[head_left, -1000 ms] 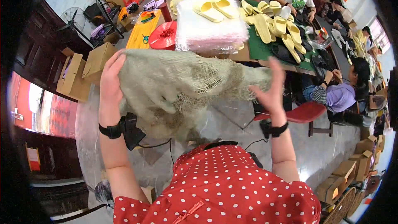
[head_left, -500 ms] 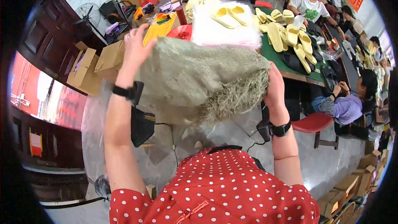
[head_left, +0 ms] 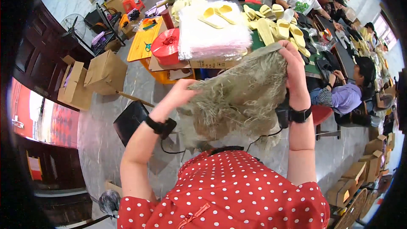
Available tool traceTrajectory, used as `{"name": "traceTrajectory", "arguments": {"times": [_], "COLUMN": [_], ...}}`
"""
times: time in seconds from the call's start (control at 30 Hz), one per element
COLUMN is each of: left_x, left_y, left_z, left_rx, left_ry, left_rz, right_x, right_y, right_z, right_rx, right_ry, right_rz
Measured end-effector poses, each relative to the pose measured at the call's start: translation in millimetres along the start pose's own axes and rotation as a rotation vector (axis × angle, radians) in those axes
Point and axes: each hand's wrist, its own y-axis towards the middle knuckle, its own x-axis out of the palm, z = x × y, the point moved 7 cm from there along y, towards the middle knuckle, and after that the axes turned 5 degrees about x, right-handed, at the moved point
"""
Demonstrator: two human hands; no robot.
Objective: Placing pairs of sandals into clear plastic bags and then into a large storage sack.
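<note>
A greenish-grey woven sack (head_left: 237, 97) with frayed, stringy edges hangs in front of my body, stretched between both hands. At its upper left edge, my left hand (head_left: 183, 93) grips the cloth with closed fingers. Higher up, at the upper right corner, my right hand (head_left: 292, 57) pinches the fabric. The lower part of the sack droops loosely toward my red dotted shirt. Dark bands are on both wrists.
Ahead, a stack of clear plastic bags (head_left: 212, 38) carries yellow slippers (head_left: 222, 15), beside a red ribbon roll (head_left: 166, 47). More slippers (head_left: 282, 29) cover the table at right. Cardboard boxes (head_left: 106, 72) and a black stool (head_left: 130, 121) stand left. Several people sit or stand around the tables.
The sack has gone from a wide bundle to a drooping sheet. My left hand has lowered and closed on its edge; my right hand has risen. The view has shifted slightly.
</note>
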Motion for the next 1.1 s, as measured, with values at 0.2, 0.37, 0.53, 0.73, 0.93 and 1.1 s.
{"name": "traceTrajectory", "arguments": {"times": [0.2, 0.37, 0.53, 0.73, 0.93, 1.1], "left_x": [-71.0, -91.6, -186.9, -251.7, -335.5, -371.6], "left_y": [-11.9, -19.6, -45.2, -81.9, -123.7, -143.3], "left_z": [4.6, 24.0, -14.9, -20.3, -120.9, -170.5], "left_rx": [-0.009, -0.013, 0.130, 0.254, 0.100, 0.003], "left_ry": [-0.333, 0.155, 0.390, 0.365, -0.303, -0.637], "left_rz": [-0.012, 0.117, 0.727, 0.951, 0.852, 0.745], "right_x": [-32.4, 14.9, -24.0, -133.6, -216.0, -215.9], "right_y": [3.6, -31.6, -18.2, -6.3, -129.0, -275.5], "right_z": [2.5, -5.4, 76.1, 125.7, 275.0, 258.1], "right_rx": [-0.031, -0.205, -0.187, 0.010, 0.783, 1.224], "right_ry": [-0.652, -0.879, -1.566, -1.649, -1.295, -0.630], "right_rz": [0.030, -0.127, -0.243, 0.233, -0.498, -0.466]}}
